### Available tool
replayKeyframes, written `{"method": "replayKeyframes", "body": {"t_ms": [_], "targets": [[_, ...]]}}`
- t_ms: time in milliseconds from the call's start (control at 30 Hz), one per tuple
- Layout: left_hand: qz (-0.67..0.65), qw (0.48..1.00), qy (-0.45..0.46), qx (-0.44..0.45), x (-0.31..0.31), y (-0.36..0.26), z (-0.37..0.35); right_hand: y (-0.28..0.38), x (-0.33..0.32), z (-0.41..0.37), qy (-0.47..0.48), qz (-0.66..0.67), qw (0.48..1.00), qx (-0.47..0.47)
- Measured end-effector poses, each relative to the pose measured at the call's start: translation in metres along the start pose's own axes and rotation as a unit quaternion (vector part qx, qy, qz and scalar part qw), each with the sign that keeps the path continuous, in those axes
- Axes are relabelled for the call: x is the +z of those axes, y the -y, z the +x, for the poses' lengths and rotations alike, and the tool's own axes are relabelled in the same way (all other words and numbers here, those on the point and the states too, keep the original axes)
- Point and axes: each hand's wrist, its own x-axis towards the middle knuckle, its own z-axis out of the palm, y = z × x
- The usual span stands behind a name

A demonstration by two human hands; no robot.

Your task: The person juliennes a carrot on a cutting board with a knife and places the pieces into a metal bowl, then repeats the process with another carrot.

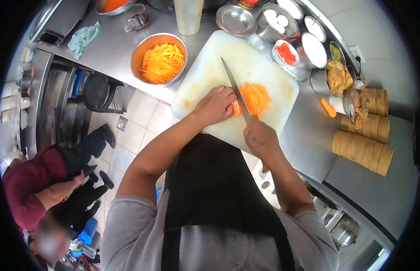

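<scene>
Two hands work over a white cutting board (205, 72) that lies on a steel table (115, 49); the left hand (215, 105) is curled, its fingertips pressed down on a stack of carrot slices (237, 108) near the middle of the board, holding it in place; the right hand (259, 135) is closed tight round the handle of a long knife (234, 88), whose blade runs away from the person and stands against the left hand's knuckles, its edge down on the carrot; just beyond the blade, on the right-hand side, lies a loose heap of cut carrot strips (256, 97), touching the board; left of the board stands a round metal bowl (136, 52) filled with more carrot julienne (164, 62), close to the board's edge; a short carrot chunk (328, 107) lies alone on the table to the right, well apart from the board; past the board's far corner sit a small tub of red chilli shreds (286, 53), a metal pot of white eggs (276, 20) and an empty steel dish (236, 19); bamboo steamer baskets (363, 151) lie on their sides at the right; a teal cloth (83, 38) lies crumpled at the far left of the table; another person in a dark red top (31, 189) is low down at the left, over the tiled floor.
</scene>
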Motion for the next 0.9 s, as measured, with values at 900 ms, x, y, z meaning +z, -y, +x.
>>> {"method": "replayKeyframes", "body": {"t_ms": [900], "targets": [[-0.042,0.997,-0.058,0.004,0.002,0.002,-0.001,0.012,0.006,0.052,0.003,-0.003,1.0,0.023]]}}
